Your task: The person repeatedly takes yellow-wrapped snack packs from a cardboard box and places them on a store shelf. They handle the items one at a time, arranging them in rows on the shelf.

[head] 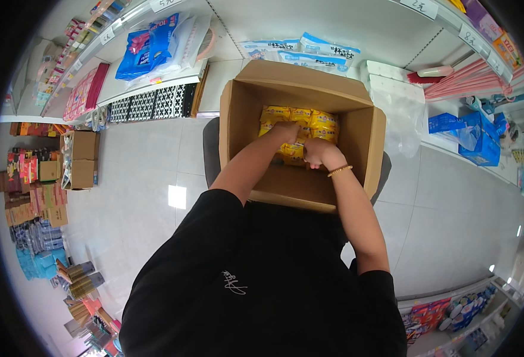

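An open cardboard box [302, 71] stands before me on a dark seat, its flaps folded outward. Inside it, small yellow plastic-wrapped packets [324, 119] sit in rows, and they bear writing. My left hand [287, 130] reaches in over the middle of the packets, fingers pointing down. Close beside it on the right, my right hand [319, 151] is curled at the near side of the rows, with a beaded bracelet on the wrist. Both hands cover some packets, and the fingertips are hidden, so whether either one grips a packet does not show.
White shelves with blue-and-white packs [320, 58] stand behind the box. To its right are white wrapped paper rolls [391, 82] and a blue carton [478, 138]. A blue bag [148, 47] lies on the left shelf. Another cardboard box [81, 158] stands farther left on the tiled floor [132, 174].
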A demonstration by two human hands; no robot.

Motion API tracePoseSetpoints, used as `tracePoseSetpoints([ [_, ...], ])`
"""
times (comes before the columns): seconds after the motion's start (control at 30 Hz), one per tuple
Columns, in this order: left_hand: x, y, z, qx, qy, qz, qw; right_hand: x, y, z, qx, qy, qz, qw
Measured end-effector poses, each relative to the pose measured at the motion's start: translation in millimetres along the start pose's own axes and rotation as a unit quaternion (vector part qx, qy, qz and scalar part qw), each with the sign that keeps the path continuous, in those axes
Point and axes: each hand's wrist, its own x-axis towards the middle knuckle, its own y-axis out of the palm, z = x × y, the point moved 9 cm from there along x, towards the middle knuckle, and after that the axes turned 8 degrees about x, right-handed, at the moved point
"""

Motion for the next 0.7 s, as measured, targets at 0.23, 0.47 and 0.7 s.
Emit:
tracePoseSetpoints([
  [0.23, -41, 27, 12, 0.038, -0.081, 0.024, 0.996, -15, -13, 23, -0.005, -0.066, -0.053, 0.996],
  [0.47, -37, 81, 29, 0.145, -0.055, 0.199, 0.968, -13, -12, 25, 0.038, -0.074, -0.039, 0.996],
  [0.7, -36, 73, 13, 0.167, 0.001, 0.164, 0.972, -2, -7, 16, 0.046, -0.069, -0.027, 0.996],
])
